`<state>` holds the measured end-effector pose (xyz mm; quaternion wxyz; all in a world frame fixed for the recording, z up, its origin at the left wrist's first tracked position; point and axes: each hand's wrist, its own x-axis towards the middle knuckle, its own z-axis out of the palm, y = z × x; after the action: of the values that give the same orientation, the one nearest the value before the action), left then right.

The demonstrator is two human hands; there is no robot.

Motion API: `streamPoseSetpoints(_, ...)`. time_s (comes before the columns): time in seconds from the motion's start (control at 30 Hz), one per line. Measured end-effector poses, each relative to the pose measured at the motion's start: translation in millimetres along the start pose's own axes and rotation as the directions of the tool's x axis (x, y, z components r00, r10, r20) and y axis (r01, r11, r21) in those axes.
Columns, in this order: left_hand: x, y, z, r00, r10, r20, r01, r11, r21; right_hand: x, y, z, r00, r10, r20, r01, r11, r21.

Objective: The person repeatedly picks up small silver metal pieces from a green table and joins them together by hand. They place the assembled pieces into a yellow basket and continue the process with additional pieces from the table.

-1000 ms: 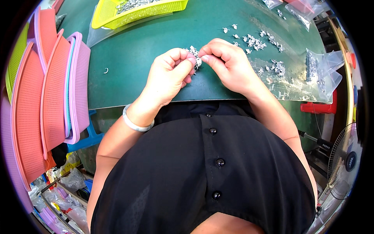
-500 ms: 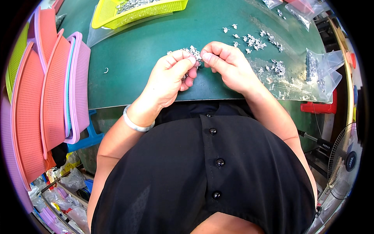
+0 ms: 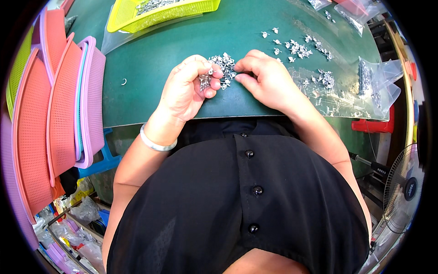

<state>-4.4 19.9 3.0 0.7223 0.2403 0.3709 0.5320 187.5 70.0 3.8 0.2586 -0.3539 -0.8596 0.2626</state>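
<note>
A pile of small silvery metal parts lies on the green table between my hands. My left hand, palm partly turned up, curls around several of the same metal parts, and one sits near the thumb and index fingertips. At the pile's right edge is my right hand, thumb and index finger close together with their tips touching or nearly touching the parts. Whether a part is between those tips is too small to make out. More loose metal parts are scattered to the right.
A yellow-green basket of metal parts stands at the far left. Clear plastic bags lie on the right. Stacked pink and purple baskets rise at the left. The table's near edge runs before my body. A fan stands lower right.
My left hand has drawn left, away from the right hand, and opened somewhat, showing the parts in its palm. The pile behind it is now visible. My right hand has lowered its fingertips to the pile.
</note>
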Motion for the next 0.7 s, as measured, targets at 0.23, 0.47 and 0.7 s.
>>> streamPoseSetpoints(0.23,-2.9,0.0,1.9,0.999,-0.041,-0.028,0.041,0.999,0.024,1.5,-4.9,5.7,0.998,0.060,0.007,-0.060,0.997,-0.041)
streamPoseSetpoints(0.47,-2.2,-2.7,16.1,0.996,-0.064,-0.070,0.085,0.927,0.366,6.7,-6.4,-11.4,0.966,0.202,0.163,-0.245,0.916,0.317)
streamPoseSetpoints(0.7,-2.8,-3.2,20.4,0.998,-0.065,-0.028,0.071,0.929,0.362,8.8,-12.6,-18.5,0.928,0.268,0.260,-0.364,0.807,0.466)
